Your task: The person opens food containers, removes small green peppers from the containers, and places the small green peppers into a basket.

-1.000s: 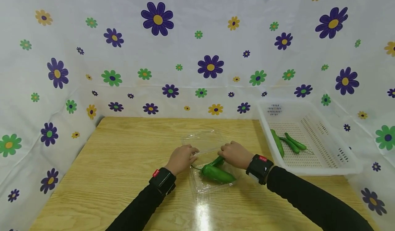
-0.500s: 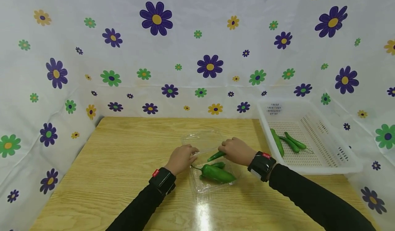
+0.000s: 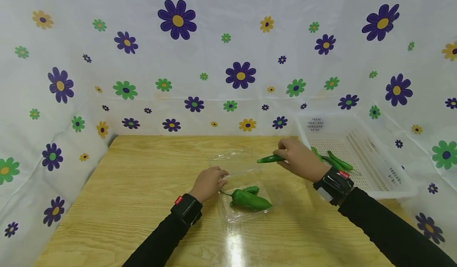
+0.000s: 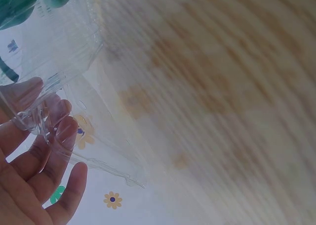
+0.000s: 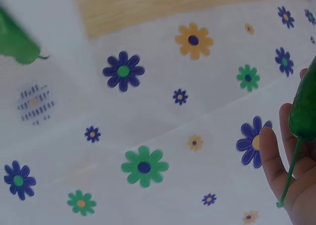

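Observation:
My right hand (image 3: 299,159) grips a slim green pepper (image 3: 270,159) above the table, between the clear plastic clamshell box (image 3: 246,203) and the white basket (image 3: 378,168). The right wrist view shows that pepper (image 5: 303,111) with its stem against my fingers (image 5: 270,156). My left hand (image 3: 208,183) holds the box's left edge near the hinge; in the left wrist view my fingers (image 4: 29,160) grip the clear plastic (image 4: 64,81). Two green peppers (image 3: 248,198) lie in the box tray, whose lid (image 3: 233,163) is folded back.
The white slotted basket at the right holds several slim green peppers (image 3: 335,162). The wooden table (image 3: 143,187) is walled on three sides by a white flowered cloth (image 3: 214,60). A bright glare spot lies on the table's front edge (image 3: 233,247).
My right hand has lifted one slim pepper out of the box and carried it up and right toward the basket. The left hand has stayed on the box edge.

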Tool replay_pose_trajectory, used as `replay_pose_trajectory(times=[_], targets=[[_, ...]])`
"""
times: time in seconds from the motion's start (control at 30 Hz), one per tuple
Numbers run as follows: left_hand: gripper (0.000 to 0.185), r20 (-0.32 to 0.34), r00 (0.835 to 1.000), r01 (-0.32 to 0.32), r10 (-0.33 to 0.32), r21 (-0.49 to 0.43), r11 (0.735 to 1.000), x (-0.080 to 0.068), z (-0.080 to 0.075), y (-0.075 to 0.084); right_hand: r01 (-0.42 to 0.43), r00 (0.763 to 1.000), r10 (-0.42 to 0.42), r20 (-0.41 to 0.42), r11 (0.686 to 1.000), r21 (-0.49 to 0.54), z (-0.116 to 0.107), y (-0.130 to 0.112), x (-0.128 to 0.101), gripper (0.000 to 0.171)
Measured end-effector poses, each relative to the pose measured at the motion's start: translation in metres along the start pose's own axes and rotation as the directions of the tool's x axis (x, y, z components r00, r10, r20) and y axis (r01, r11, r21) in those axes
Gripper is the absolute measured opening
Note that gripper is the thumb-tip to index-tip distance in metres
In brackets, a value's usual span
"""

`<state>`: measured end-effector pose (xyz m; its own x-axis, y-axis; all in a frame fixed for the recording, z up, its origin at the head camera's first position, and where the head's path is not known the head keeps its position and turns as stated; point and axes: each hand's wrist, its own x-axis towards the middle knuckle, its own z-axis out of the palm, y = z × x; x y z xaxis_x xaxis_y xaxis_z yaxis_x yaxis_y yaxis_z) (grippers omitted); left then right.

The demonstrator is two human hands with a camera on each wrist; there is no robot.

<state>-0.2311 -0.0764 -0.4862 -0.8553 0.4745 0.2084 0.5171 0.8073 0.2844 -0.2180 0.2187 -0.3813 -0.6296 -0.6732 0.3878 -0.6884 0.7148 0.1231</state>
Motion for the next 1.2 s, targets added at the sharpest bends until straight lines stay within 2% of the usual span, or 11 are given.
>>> replay_pose_trajectory(times=[0.2, 0.37, 0.5, 0.6, 0.77, 0.93, 1.03, 1.1, 1.2], targets=[[0.024, 0.002, 1.0, 0.005, -0.006, 0.004, 1.0, 0.0, -0.001, 0.001, -0.144, 0.989, 0.146, 0.028, 0.988, -0.048, -0.029, 0.035, -0.025, 0.026], [0.023, 0.004, 1.0, 0.009, -0.009, 0.007, 1.0, 0.0, -0.001, 0.001, -0.259, 0.962, 0.26, 0.077, 0.965, -0.032, -0.033, 0.067, -0.055, 0.026], [0.024, 0.012, 1.0, 0.014, -0.014, 0.006, 1.0, 0.0, -0.001, 0.001, -0.332, 0.928, 0.331, 0.171, 0.943, -0.02, -0.028, 0.089, -0.08, 0.025], [0.023, 0.013, 1.0, 0.014, -0.014, 0.009, 1.0, 0.001, -0.002, 0.001, -0.385, 0.887, 0.374, 0.273, 0.923, -0.014, -0.024, 0.099, -0.097, 0.025], [0.023, 0.011, 1.0, 0.012, -0.012, 0.016, 1.0, 0.002, -0.002, 0.002, -0.417, 0.825, 0.375, 0.422, 0.909, 0.007, -0.015, 0.107, -0.115, 0.021], [0.023, 0.018, 1.0, 0.013, -0.014, 0.015, 1.0, 0.003, -0.002, 0.002, -0.402, 0.799, 0.346, 0.493, 0.916, 0.009, -0.008, 0.114, -0.12, 0.01], [0.024, 0.025, 0.999, 0.021, -0.021, 0.019, 1.0, 0.004, -0.002, 0.001, -0.392, 0.775, 0.331, 0.538, 0.92, 0.0, -0.007, 0.117, -0.118, 0.01], [0.024, 0.027, 0.999, 0.025, -0.025, 0.021, 0.999, 0.004, -0.002, 0.001, -0.396, 0.75, 0.324, 0.577, 0.918, -0.001, -0.006, 0.121, -0.116, 0.011], [0.024, 0.027, 0.999, 0.028, -0.028, 0.017, 0.999, 0.004, -0.002, 0.001, -0.376, 0.735, 0.305, 0.606, 0.926, -0.01, 0.0, 0.129, -0.116, 0.014]])
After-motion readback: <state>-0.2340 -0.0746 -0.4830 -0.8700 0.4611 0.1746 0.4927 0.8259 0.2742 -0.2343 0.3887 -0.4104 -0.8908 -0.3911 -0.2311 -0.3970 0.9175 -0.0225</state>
